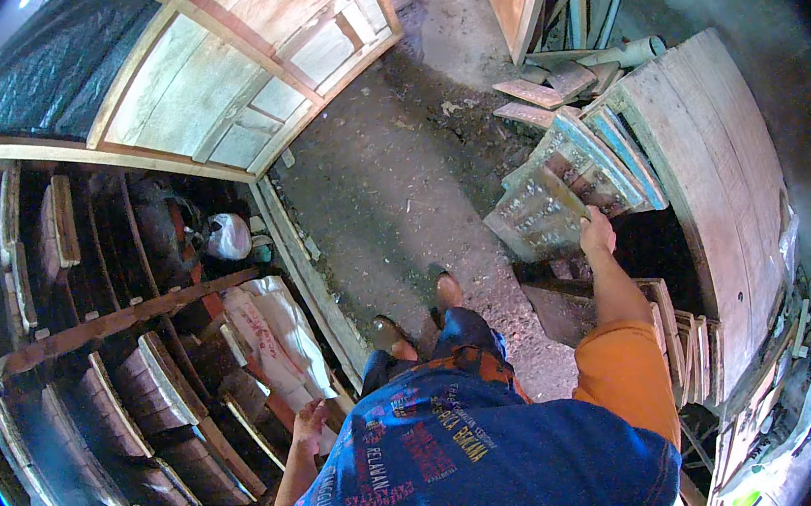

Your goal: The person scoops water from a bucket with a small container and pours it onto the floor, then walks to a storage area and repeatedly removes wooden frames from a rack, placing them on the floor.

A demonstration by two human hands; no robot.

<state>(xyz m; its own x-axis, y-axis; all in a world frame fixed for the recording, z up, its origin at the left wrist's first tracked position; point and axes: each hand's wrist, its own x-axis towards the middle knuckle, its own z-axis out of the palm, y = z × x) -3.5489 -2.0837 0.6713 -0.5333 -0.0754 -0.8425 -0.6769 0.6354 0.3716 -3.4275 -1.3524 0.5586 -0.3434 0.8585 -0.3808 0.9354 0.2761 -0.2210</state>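
Note:
My right hand (597,231) is closed on the upper edge of a worn, speckled wooden board (541,211), which leans at an angle on my right. Directly behind that board stand more boards with blue edges (629,155), stacked close together. On the other side, my left hand (312,424) hangs low beside my hip with its fingers loosely apart and nothing visible in them. Closest to it is a white sack with red print (286,335), at the edge of a rack.
A wooden rack (97,330) of upright boards fills the left. A framed panel door (237,63) is beyond it. To my right stands a large wooden panel (723,170), with more boards (687,342) below. The dirt floor (387,166) lies ahead.

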